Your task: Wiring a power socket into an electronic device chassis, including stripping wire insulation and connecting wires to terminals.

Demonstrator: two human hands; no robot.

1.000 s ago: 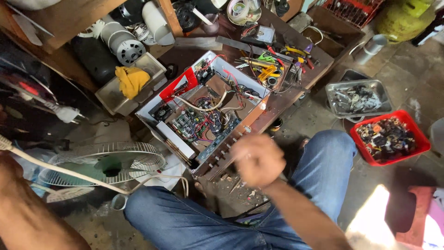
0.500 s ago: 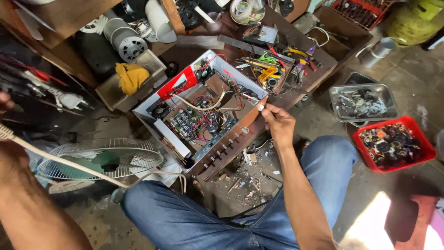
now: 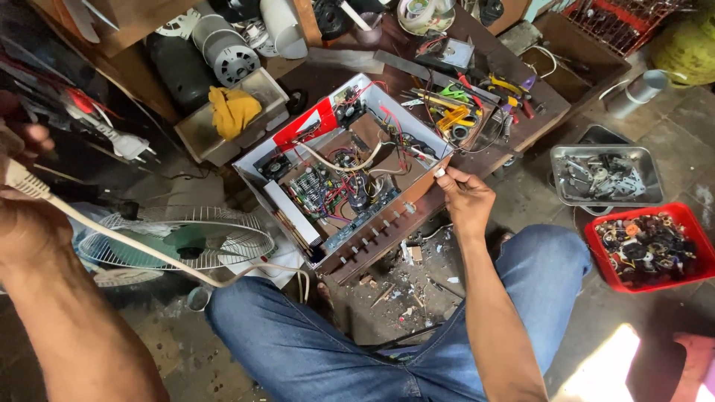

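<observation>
your right hand (image 3: 468,199) pinches the rim of the open amplifier (image 3: 350,175) on the bench; your left hand (image 3: 22,186) is closed on its white cord (image 3: 134,249) — tug that and the chassis may slide off.

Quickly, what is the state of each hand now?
Left hand: closed, holding a white cable.
Right hand: fingers pinched at the corner of the open amplifier box; what it grips cannot be told.

Bare forearms, no sleeves; blue denim jeans (image 3: 320,350) on both legs; no gloves, rings.
</observation>
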